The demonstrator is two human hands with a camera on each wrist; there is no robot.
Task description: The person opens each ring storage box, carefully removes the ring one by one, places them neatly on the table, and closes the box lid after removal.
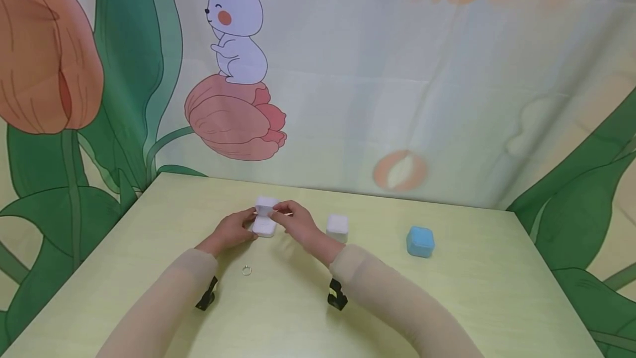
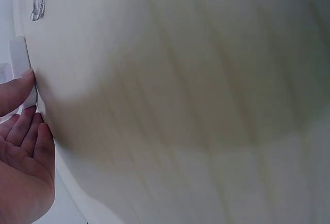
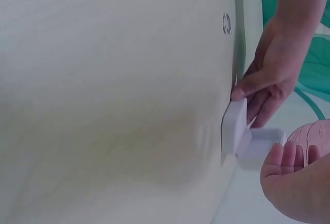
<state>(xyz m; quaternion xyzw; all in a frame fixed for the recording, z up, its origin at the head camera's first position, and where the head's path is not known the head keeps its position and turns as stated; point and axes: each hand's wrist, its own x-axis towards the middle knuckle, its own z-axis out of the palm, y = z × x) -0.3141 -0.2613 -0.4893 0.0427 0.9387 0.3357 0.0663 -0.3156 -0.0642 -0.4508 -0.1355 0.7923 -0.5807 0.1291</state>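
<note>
A small white ring box [image 1: 264, 228] stands on the table with its hinged lid [image 1: 266, 204] raised. My left hand [image 1: 233, 230] holds the box base from the left; in the left wrist view its thumb lies on the near edge of the white base [image 2: 20, 59], with the fingers beyond. From the right, my right hand [image 1: 298, 224] pinches the lid's edge, as the head view shows. In the right wrist view its fingers [image 3: 290, 157] partly cover the lid. A silver-looking ring [image 1: 247, 270] lies loose on the table, nearer than the box.
A second white box [image 1: 337, 227], closed, sits just right of my right hand, partly behind the wrist. Farther right is a closed blue box [image 1: 420, 242]. A printed curtain [image 1: 348, 70] hangs along the back edge of the pale wooden table [image 1: 278, 314].
</note>
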